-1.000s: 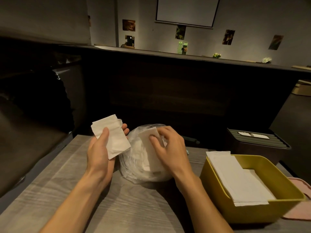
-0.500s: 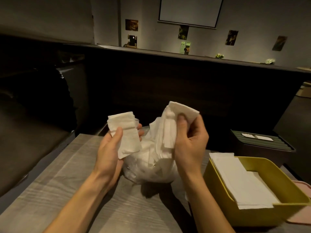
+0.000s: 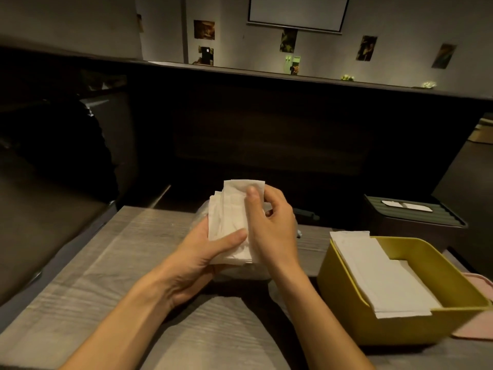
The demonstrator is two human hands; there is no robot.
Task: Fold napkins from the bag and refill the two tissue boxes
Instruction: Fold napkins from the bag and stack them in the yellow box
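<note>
My 2 hands meet just below the middle of the frame, over the grey wood-grain table. My left hand lies palm up under a small wad of white napkins, its thumb laid across the lower part of the wad and pressing it into the palm. My right hand comes in from the right with its fingers curled behind the wad and its thumb flat on the front near the top edge, so both hands grip the same napkins. The top edge of the wad stands above my right thumb, and the sheets look creased and unevenly stacked (how many sheets there are I cannot tell).

Directly behind and beneath my hands sits the clear plastic bag, mostly hidden by them; only pale slivers of it show at the wrists and beside the left fingers.

In the lower right of the frame stands the open yellow tissue box, with flat folded napkins lying along its left side, their near end hanging over the front rim. Something pink lies touching its right side. Behind it, at the right edge of the table, stands the dark tissue box with a ribbed lid, and a white tissue shows in its slot.
</note>
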